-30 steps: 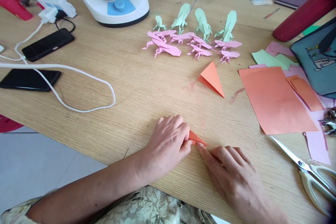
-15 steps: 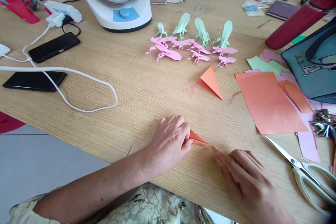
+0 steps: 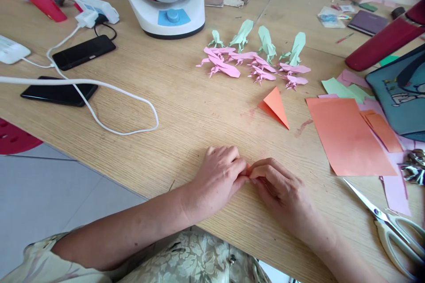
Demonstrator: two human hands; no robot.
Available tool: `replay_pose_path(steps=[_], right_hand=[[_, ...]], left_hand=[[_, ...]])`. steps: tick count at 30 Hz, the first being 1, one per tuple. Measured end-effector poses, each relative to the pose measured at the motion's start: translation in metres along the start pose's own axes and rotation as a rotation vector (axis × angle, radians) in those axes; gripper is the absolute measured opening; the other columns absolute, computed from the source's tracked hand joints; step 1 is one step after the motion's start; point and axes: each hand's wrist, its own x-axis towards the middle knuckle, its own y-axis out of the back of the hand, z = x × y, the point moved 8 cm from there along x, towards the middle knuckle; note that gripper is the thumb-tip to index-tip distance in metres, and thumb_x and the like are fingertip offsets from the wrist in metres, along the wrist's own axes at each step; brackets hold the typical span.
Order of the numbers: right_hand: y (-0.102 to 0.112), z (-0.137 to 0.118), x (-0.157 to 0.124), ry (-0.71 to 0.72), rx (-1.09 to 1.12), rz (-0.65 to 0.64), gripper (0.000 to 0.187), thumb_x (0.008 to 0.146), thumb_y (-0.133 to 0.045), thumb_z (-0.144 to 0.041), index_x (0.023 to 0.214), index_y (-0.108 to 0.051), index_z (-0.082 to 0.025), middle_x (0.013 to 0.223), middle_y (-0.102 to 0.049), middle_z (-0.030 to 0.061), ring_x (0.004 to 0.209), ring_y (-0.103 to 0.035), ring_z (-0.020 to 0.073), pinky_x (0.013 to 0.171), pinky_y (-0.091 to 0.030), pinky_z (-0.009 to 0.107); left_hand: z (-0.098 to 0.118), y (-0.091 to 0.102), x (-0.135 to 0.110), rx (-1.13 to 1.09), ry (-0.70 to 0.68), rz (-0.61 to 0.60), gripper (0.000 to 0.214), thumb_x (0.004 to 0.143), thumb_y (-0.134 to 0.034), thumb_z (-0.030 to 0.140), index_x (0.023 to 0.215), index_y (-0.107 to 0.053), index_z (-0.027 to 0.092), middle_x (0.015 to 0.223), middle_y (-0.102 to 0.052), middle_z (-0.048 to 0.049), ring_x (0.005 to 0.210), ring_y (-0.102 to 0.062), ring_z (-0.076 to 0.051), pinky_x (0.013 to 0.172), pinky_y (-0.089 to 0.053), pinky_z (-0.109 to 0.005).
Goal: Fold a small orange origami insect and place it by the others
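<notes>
My left hand point(image 3: 221, 179) is closed around a small folded piece of orange paper point(image 3: 248, 169), low over the table near its front edge. Only a sliver of that paper shows between the fingers. From the right, my right hand point(image 3: 282, 190) pinches the paper's other end, its fingertips meeting those of the left. Beyond the hands lies a folded orange paper triangle point(image 3: 276, 107). Behind it stand several pink folded paper insects point(image 3: 223, 66) and several pale green ones point(image 3: 266, 43).
To the right are an orange sheet point(image 3: 348, 137), paper scraps point(image 3: 395, 194), scissors point(image 3: 381, 217) with slightly parted blades, a red flask point(image 3: 381, 42) and a blue bag point(image 3: 401, 93). A white fan point(image 3: 172, 24) stands behind. Phones point(image 3: 84, 52) and a looping white cable point(image 3: 133, 132) lie left.
My right hand has moved left and up to the orange paper and now pinches its end. My left hand stays closed on it. The whole view has shifted slightly.
</notes>
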Motion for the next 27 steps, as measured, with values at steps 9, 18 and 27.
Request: replay_pose_path(steps=[9, 18, 27], right_hand=[[-0.004, 0.003, -0.008, 0.041, 0.001, -0.007, 0.018, 0.098, -0.047, -0.010, 0.099, -0.062, -0.021, 0.106, -0.062, 0.0064, 0.093, -0.065, 0.0140, 0.079, -0.053, 0.025], [-0.006, -0.002, -0.022, 0.175, -0.113, -0.042, 0.031, 0.097, -0.048, -0.005, 0.121, -0.061, -0.019, 0.119, -0.060, 0.0103, 0.103, -0.062, 0.0164, 0.084, -0.054, 0.027], [-0.008, -0.008, -0.027, 0.249, -0.222, -0.075, 0.039, 0.098, -0.045, -0.008, 0.135, -0.055, -0.014, 0.125, -0.060, 0.0138, 0.102, -0.061, 0.0215, 0.086, -0.055, 0.035]], left_hand=[[-0.007, 0.007, -0.009, -0.134, -0.018, 0.002, 0.008, 0.096, -0.056, 0.020, 0.096, -0.064, 0.020, 0.100, -0.059, -0.0019, 0.100, -0.053, -0.018, 0.092, -0.033, -0.036], [-0.012, 0.007, -0.008, -0.182, 0.024, 0.078, 0.004, 0.090, -0.059, 0.016, 0.088, -0.062, 0.018, 0.098, -0.056, -0.0016, 0.095, -0.054, -0.017, 0.089, -0.035, -0.037], [-0.012, 0.009, -0.008, -0.216, 0.039, 0.127, 0.007, 0.084, -0.059, 0.010, 0.081, -0.058, 0.016, 0.100, -0.056, -0.0019, 0.094, -0.057, -0.017, 0.090, -0.037, -0.037]])
